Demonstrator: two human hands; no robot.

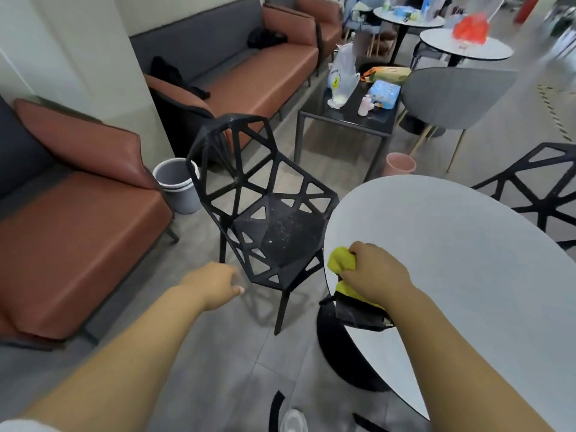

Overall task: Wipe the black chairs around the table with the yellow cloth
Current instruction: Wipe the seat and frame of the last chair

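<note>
My right hand grips the yellow cloth bunched at the tabletop edge; my left hand hangs loosely open, empty, near the black chair.

A black chair of open triangular latticework stands upright at the round white table's left edge, its seat speckled with pale dust. A second black chair (only partly visible) stands at the far right side. The yellow cloth sits bunched at the table's near-left rim.

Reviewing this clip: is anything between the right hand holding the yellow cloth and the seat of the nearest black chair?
Nothing visible blocks it. The right hand grips the yellow cloth at the round white table's edge, and the black lattice plastic chair's speckled seat lies open just to its left. The empty left hand hangs off the seat's front corner.
</note>
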